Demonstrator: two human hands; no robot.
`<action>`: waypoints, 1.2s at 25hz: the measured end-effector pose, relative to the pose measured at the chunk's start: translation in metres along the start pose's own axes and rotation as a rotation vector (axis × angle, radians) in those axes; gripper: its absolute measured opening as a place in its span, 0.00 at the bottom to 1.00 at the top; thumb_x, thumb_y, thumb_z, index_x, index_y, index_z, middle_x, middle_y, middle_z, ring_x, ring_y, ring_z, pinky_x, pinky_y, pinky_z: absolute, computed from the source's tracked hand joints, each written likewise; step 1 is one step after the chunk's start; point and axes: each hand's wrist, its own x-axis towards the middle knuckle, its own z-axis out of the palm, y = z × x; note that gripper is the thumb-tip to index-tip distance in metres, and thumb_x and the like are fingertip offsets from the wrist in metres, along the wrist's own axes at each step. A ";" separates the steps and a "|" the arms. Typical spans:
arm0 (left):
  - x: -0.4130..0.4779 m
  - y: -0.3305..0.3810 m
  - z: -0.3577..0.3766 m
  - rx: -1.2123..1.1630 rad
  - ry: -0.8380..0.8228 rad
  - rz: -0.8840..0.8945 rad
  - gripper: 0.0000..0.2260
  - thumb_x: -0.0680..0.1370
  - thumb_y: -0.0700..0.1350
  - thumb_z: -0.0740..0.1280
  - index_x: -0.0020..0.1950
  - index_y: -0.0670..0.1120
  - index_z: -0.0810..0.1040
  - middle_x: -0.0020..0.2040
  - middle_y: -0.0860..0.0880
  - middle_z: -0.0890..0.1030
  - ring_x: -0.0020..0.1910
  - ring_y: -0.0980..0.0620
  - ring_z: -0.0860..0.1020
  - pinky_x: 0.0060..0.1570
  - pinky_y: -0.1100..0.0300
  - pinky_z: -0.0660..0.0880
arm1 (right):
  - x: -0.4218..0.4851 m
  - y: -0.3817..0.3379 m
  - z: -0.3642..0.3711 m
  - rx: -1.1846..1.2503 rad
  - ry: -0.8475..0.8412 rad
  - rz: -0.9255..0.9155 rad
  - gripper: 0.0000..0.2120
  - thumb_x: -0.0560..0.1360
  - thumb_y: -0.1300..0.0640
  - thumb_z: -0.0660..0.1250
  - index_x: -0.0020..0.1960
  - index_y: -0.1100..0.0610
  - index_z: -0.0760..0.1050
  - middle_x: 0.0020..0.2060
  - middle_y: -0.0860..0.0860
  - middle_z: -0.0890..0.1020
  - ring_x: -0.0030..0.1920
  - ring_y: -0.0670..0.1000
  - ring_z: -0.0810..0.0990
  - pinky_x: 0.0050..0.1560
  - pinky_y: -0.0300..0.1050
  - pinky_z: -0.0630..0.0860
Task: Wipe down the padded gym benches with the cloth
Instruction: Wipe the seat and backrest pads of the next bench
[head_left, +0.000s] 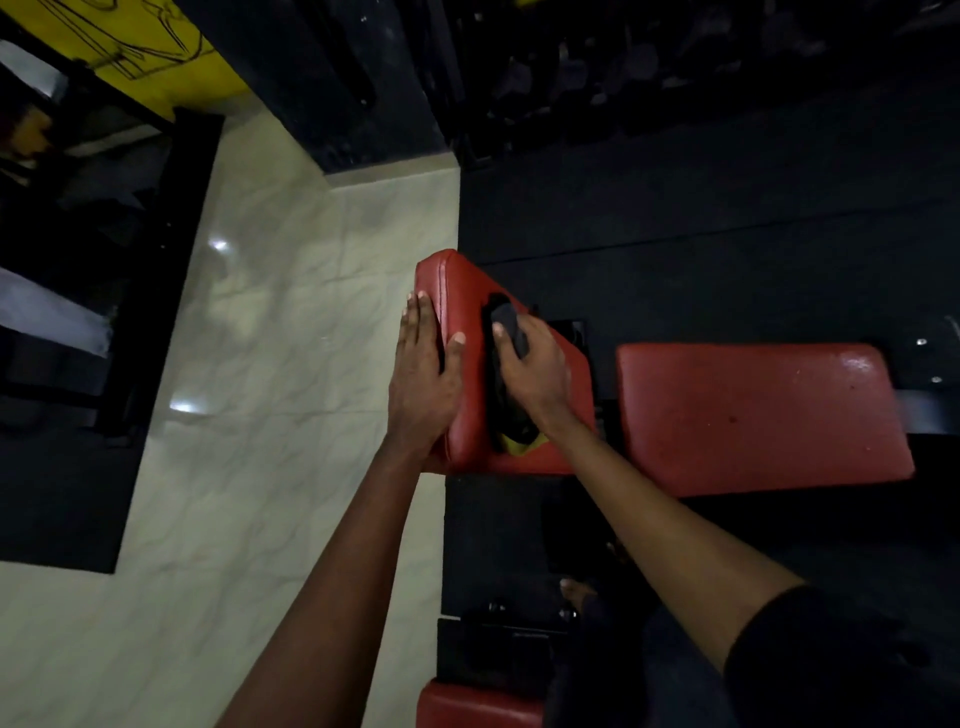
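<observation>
- Gym tiles (291, 312) are showing beside the red bench pad (467, 280).
- We are bracing it with a flat left hand (423, 374), our right hand (537, 369) gripping the cloth (506, 319) on top, mid-wipe.
- Next, we are likely needing firm strokes across.

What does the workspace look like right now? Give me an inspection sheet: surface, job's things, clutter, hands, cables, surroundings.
Surface: left pad, red, under both hands; right pad, red, set apart from it, shiny spot at its far corner.
Job's things: dark cloth on the left pad.
Clutter: dark shapes below the pads, too dim to tell.
Hands: left hand against the left pad's side, fingers straight, thumb on top; right hand grips the cloth and presses it on the pad.
Cables: nothing seen.
Surroundings: tile floor left, black mat right, dim equipment beyond, third pad at the bottom edge.
</observation>
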 end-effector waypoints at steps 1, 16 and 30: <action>-0.001 -0.001 0.000 -0.007 0.002 -0.008 0.29 0.86 0.54 0.52 0.83 0.48 0.44 0.83 0.52 0.46 0.81 0.56 0.44 0.76 0.60 0.45 | 0.004 -0.012 -0.002 0.006 -0.007 -0.076 0.23 0.82 0.42 0.61 0.70 0.55 0.76 0.67 0.50 0.78 0.65 0.49 0.76 0.60 0.42 0.72; -0.002 -0.006 0.000 -0.127 0.015 0.030 0.31 0.84 0.57 0.57 0.83 0.52 0.46 0.83 0.54 0.48 0.80 0.56 0.50 0.74 0.59 0.52 | -0.054 0.002 -0.004 0.061 0.016 0.098 0.23 0.81 0.40 0.64 0.70 0.52 0.76 0.67 0.46 0.78 0.64 0.47 0.76 0.61 0.43 0.71; 0.007 -0.027 -0.008 -0.251 -0.131 0.189 0.33 0.84 0.54 0.59 0.83 0.49 0.45 0.83 0.51 0.43 0.81 0.48 0.54 0.75 0.48 0.59 | -0.146 -0.007 0.029 0.060 0.322 0.267 0.21 0.81 0.40 0.64 0.60 0.57 0.78 0.56 0.50 0.79 0.57 0.52 0.79 0.53 0.48 0.75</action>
